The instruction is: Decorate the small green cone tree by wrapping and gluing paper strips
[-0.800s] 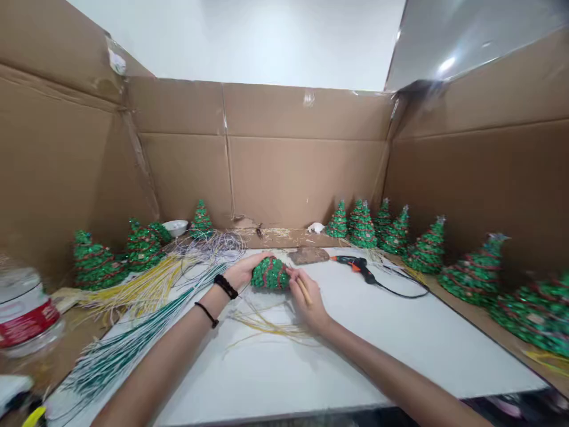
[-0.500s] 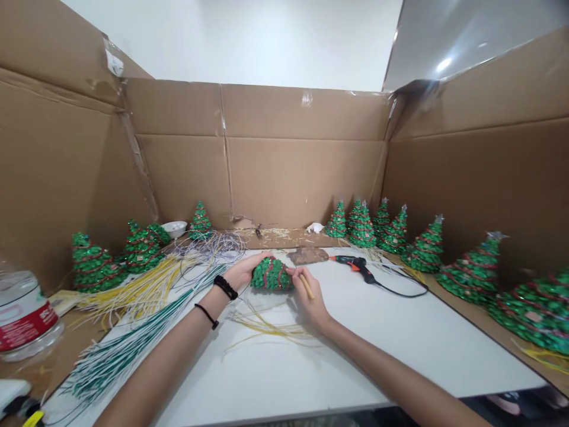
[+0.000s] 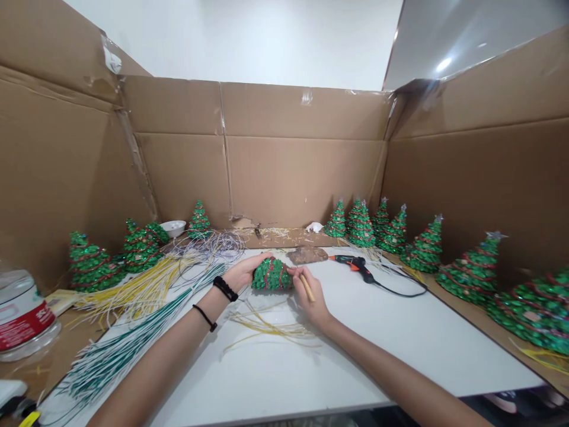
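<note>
A small green Christmas tree ornament (image 3: 272, 274) with red garland lies tilted on its side, just above the white table. My left hand (image 3: 243, 271) is closed around its left end, with the fingers partly hidden behind it. At the tree's right side is my right hand (image 3: 311, 295), its fingers closed on a tool with a wooden handle (image 3: 307, 288). The tool's tip, close to the tree, is too small to make out. Below the hands, loose yellow and white wires (image 3: 267, 327) lie on the table.
A hot glue gun (image 3: 355, 264) with a black cord rests right of a brown stained pad (image 3: 307, 255). Green-white wires (image 3: 120, 341) and yellow wires (image 3: 142, 281) spread at left, near a water bottle (image 3: 24, 314). Finished trees (image 3: 424, 246) line the right; cardboard walls (image 3: 302, 172) surround the table.
Both hands stay almost in place at the tree. The camera view has shifted very slightly; nothing has been let go or taken up.
</note>
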Action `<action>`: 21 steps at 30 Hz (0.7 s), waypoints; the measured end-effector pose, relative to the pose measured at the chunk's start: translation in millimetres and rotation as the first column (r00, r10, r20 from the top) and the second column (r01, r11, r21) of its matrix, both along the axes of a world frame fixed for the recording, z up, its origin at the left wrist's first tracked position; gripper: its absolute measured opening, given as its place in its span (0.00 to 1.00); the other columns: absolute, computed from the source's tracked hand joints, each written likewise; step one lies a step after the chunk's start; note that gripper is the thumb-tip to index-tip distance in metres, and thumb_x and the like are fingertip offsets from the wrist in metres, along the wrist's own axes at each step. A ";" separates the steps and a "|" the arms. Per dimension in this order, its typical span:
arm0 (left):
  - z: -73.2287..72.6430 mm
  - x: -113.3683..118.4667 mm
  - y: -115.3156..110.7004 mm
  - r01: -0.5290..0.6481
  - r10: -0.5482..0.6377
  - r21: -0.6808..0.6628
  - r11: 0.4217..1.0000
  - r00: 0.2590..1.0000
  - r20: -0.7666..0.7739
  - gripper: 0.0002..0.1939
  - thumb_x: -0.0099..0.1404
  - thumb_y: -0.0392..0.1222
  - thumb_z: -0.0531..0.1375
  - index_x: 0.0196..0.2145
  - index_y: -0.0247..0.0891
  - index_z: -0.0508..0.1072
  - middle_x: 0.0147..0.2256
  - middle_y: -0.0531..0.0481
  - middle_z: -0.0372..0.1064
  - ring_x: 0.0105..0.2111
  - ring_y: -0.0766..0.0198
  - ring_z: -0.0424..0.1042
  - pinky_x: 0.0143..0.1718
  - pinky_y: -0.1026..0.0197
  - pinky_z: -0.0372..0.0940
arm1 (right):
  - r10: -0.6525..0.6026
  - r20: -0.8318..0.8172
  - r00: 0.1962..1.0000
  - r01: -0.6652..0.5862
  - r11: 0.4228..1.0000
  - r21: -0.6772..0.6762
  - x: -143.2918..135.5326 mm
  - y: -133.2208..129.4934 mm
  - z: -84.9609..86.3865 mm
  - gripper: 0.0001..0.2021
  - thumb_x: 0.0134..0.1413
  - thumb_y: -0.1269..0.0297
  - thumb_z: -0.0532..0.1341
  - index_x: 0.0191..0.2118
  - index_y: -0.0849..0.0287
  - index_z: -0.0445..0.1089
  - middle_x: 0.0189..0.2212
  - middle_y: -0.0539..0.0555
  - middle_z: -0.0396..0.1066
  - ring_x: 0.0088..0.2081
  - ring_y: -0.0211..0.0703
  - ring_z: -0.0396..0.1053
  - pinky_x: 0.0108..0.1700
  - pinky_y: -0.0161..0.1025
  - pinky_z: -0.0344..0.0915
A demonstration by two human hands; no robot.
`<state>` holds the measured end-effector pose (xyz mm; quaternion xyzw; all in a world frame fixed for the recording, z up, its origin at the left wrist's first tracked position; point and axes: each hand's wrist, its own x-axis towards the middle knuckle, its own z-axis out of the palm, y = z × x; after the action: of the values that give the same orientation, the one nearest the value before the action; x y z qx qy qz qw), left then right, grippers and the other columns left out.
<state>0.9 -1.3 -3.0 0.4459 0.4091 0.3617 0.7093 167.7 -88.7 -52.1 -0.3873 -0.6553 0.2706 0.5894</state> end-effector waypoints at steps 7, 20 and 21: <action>-2.8 1.1 2.3 0.065 -0.062 -0.108 0.992 0.997 0.040 0.08 0.56 0.39 0.63 0.24 0.32 0.71 0.21 0.49 0.73 0.21 0.65 0.71 0.29 0.64 0.68 | -0.008 0.016 1.000 0.008 1.000 0.009 0.4 -3.0 4.5 0.06 0.57 0.60 0.52 0.31 0.55 0.57 0.32 0.54 0.71 0.48 0.49 0.69 0.41 0.39 0.64; -1.1 2.6 4.5 -0.088 0.087 -0.030 0.996 0.996 -0.003 0.09 0.57 0.38 0.62 0.21 0.33 0.70 0.18 0.52 0.70 0.18 0.69 0.67 0.26 0.66 0.64 | -0.024 -0.154 0.988 0.023 1.000 -0.013 5.2 9.3 8.3 0.09 0.58 0.56 0.51 0.32 0.55 0.55 0.36 0.55 0.73 0.38 0.44 0.69 0.42 0.40 0.63; -1.3 3.1 4.1 -0.095 0.095 -0.017 0.995 0.995 -0.009 0.09 0.57 0.38 0.63 0.22 0.33 0.71 0.19 0.52 0.70 0.18 0.68 0.67 0.27 0.66 0.64 | -0.030 -0.143 0.989 0.031 1.000 -0.001 6.3 10.5 8.1 0.09 0.58 0.56 0.51 0.32 0.55 0.56 0.37 0.55 0.72 0.39 0.44 0.69 0.43 0.40 0.63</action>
<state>3.9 2.8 -4.3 0.4211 0.4357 0.3896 0.6936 174.1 -78.2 -44.0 -0.3766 -0.6057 0.2881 0.6390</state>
